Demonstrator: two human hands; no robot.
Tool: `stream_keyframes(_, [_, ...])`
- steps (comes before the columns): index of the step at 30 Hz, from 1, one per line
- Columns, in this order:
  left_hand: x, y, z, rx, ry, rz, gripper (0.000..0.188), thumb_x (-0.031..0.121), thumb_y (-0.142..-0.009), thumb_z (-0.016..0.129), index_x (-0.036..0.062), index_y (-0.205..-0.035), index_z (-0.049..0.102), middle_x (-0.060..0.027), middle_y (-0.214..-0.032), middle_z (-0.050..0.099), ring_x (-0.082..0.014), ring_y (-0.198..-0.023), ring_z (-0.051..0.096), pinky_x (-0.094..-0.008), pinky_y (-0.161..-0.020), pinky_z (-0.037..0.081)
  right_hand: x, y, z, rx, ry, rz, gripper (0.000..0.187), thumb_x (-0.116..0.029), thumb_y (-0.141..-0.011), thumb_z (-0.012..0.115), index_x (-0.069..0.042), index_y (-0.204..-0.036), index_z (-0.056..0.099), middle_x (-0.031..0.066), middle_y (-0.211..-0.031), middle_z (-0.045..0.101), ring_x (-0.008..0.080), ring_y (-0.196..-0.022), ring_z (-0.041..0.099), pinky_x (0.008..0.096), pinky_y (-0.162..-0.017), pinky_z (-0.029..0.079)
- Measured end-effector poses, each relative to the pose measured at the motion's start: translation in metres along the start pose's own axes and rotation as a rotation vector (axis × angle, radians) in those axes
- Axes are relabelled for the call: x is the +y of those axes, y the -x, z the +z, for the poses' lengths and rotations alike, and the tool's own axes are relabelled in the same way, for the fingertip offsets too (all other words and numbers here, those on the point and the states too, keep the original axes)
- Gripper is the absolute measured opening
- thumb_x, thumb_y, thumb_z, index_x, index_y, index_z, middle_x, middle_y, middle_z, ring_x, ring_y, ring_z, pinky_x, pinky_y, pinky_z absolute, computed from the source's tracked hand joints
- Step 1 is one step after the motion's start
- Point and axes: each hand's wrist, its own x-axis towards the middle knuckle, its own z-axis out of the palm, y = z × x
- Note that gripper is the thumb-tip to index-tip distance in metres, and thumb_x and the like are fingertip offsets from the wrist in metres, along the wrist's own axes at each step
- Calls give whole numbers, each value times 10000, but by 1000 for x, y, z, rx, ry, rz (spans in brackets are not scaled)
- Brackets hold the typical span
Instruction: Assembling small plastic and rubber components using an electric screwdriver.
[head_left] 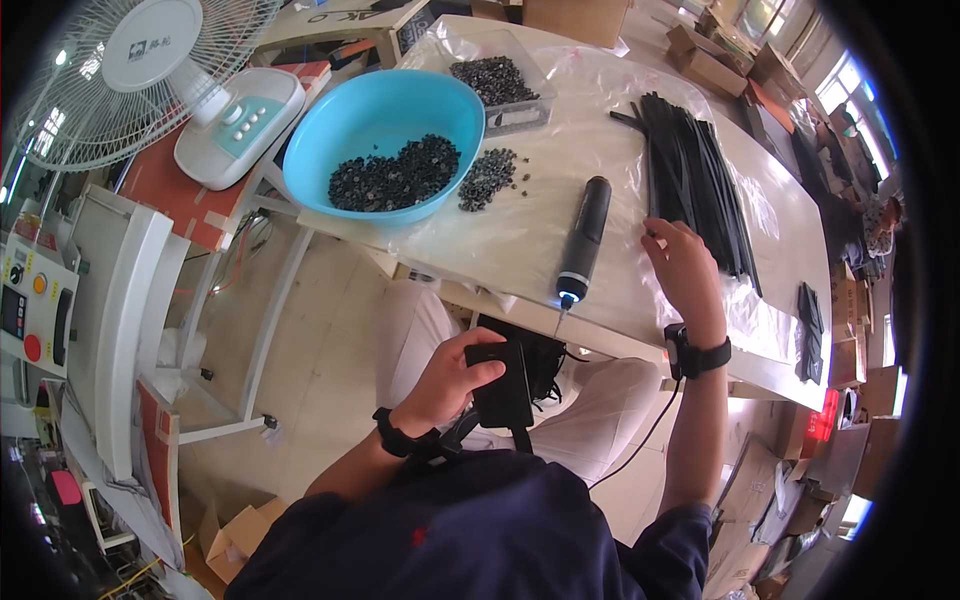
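Note:
My left hand [445, 380] is closed around a black flat rectangular device [503, 388], held above my lap in front of the table edge. Over the right part of the table, my right hand [685, 265] has its thumb and fingers drawn together. Whatever may be between those fingertips is too small to make out. Just beyond and beside that hand lies a bundle of long black strips [695, 175] on clear plastic film. A black electric screwdriver [585, 238] lies left of the right hand, its lit tip and bit pointing toward me past the table edge.
A blue basin [305, 165] holding many small black parts stands at the table's left. Beside it are a loose pile of such parts [488, 180] and a clear plastic box [530, 118]. Short black pieces [810, 330] lie far right. A white fan [150, 50] stands left.

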Motion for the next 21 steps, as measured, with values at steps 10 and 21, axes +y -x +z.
stream_keyframes(10, [19,1,22,-36,41,-171,290,28,-952,542,30,-1234,473,-208,-1100,684,-270,-1061,679,-363,-924,547,-5,56,-17,106,-418,150,95,-25,-875,680,33,-945,653,98,-838,675,183,-773,669,316,-723,537])
stream_keyframes(21, [-12,-32,67,-564,111,-461,718,-22,-862,595,0,-1530,332,-101,-1059,674,-234,-1027,685,-350,-926,524,6,263,-4,-245,-1265,582,147,137,-821,597,38,-928,572,65,-872,608,166,-789,693,272,-710,535])
